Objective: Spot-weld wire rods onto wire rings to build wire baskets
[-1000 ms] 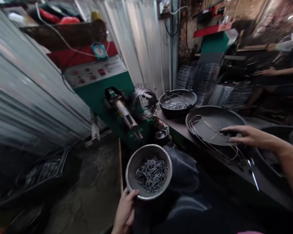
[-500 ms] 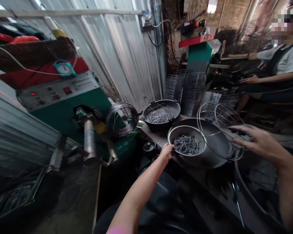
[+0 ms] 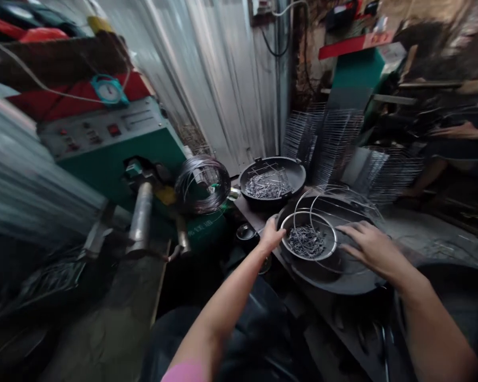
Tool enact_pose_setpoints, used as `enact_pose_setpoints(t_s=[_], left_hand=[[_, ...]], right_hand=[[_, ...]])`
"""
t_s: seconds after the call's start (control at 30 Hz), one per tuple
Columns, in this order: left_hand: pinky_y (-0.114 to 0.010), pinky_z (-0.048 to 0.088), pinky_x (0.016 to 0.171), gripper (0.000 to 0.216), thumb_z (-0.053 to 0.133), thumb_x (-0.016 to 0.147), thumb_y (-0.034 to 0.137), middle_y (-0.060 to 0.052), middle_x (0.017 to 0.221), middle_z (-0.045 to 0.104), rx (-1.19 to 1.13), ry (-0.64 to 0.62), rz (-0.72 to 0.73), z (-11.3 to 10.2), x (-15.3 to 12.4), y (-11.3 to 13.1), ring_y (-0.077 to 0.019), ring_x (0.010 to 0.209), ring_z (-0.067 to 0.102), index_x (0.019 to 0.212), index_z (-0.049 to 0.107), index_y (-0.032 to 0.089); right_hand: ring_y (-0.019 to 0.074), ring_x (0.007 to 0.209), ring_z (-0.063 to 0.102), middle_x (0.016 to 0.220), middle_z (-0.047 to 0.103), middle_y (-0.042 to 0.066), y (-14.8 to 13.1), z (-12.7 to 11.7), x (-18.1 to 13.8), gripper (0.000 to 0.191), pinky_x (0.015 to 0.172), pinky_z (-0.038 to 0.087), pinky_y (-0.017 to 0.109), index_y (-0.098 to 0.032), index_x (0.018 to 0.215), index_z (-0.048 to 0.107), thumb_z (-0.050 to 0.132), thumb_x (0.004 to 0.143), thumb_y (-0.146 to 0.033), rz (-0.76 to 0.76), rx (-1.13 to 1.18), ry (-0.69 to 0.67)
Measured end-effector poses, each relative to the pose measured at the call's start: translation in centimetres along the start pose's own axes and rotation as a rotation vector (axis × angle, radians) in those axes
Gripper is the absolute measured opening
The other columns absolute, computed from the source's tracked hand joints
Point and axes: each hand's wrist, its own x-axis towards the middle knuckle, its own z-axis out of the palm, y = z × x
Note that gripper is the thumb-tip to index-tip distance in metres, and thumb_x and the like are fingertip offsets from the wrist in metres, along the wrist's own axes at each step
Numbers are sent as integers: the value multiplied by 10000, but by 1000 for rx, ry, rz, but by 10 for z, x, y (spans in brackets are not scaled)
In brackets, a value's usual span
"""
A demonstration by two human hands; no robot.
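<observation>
My left hand (image 3: 271, 236) grips the left rim of a small metal bowl (image 3: 334, 250), thumb over the edge. Short pieces of bent wire (image 3: 306, 241) lie heaped in the bowl. It sits in a wide dark pan (image 3: 348, 281), towards the pan's left side. Beside the bowl's right rim is my right hand (image 3: 372, 249), its fingers stretched out and apart; whether the fingertips touch the rim I cannot tell. Thin wire hoops (image 3: 311, 204) lean over the bowl and the pan, passing behind my right hand.
A second dark pan (image 3: 245, 197) with wire pieces stands behind. To the left are a wire coil (image 3: 202, 204) and a green machine (image 3: 103, 175) with a dial scale (image 3: 110, 93) on top. Wire racks (image 3: 336, 143) stack at the back. A co-worker's hand (image 3: 456, 131) shows at right.
My right hand has moved left and down to the bowl's right side. The wire hoops have shifted left over the bowl. My left hand stays on the rim. The camera view has swung.
</observation>
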Motion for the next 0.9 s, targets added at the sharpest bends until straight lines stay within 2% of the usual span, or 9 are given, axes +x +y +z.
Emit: enact_pose_setpoints(t_s=[0.07,0.13,0.27,0.37,0.47,0.57,0.77,0.83,0.9], left_hand=[[-353,374,972,413,649,598,34,-74,1065,617,72,-71,117,-41,-20,1,-235,1059,529,984,630,180],[-396,314,1021,318,635,619,28,-71,1029,623,183,-24,105,-95,-47,-14,-243,1071,520,891,650,191],[-567,103,1043,257,640,547,-53,-87,836,582,435,464,-216,-225,-115,-74,-341,1237,346,541,507,168],[-637,48,993,394,685,485,-66,-53,642,488,485,619,-467,-296,-170,-120,-396,1236,313,441,367,163],[-623,27,1001,313,710,551,16,-15,614,443,496,597,-477,-321,-208,-153,-345,1109,448,489,443,168],[-554,-8,1044,230,659,657,77,-13,680,473,556,586,-312,-325,-225,-165,-265,1011,492,546,490,187],[-511,-55,1057,90,532,811,192,-50,935,556,635,877,-111,-351,-246,-140,-254,1111,402,722,539,204],[-520,-49,1050,94,534,802,151,-46,957,556,623,846,-105,-358,-246,-129,-253,1142,378,718,545,192],[-558,-33,1030,173,557,739,41,-41,847,553,603,789,-135,-361,-238,-123,-265,1119,402,623,521,165]], right_hand=[[257,860,546,932,621,112,-21,7,9,319,737,463,384,-192,1101,587,447,844,-319,-80,25,-1],[259,848,548,937,623,122,-44,15,12,319,729,468,390,-183,1090,594,437,847,-317,-157,59,-3],[270,814,559,909,626,121,-92,33,13,343,696,478,407,-204,1081,605,407,858,-374,-252,145,-48],[275,811,568,905,629,119,-132,53,21,358,688,485,403,-207,1076,607,421,851,-413,-317,207,-116],[244,792,581,888,633,101,-176,77,38,336,664,490,362,-214,1069,606,456,836,-403,-414,251,-207],[223,802,581,885,637,79,-219,95,54,295,666,485,337,-238,1068,602,502,810,-339,-513,238,-277],[226,846,563,916,630,84,-267,97,65,312,716,473,337,-224,1081,598,561,772,-245,-708,151,-266],[232,850,559,929,629,89,-272,89,67,316,719,471,342,-219,1085,598,563,771,-245,-735,121,-246],[240,844,556,921,632,90,-275,81,69,313,706,467,348,-217,1083,601,557,775,-248,-755,81,-236]])
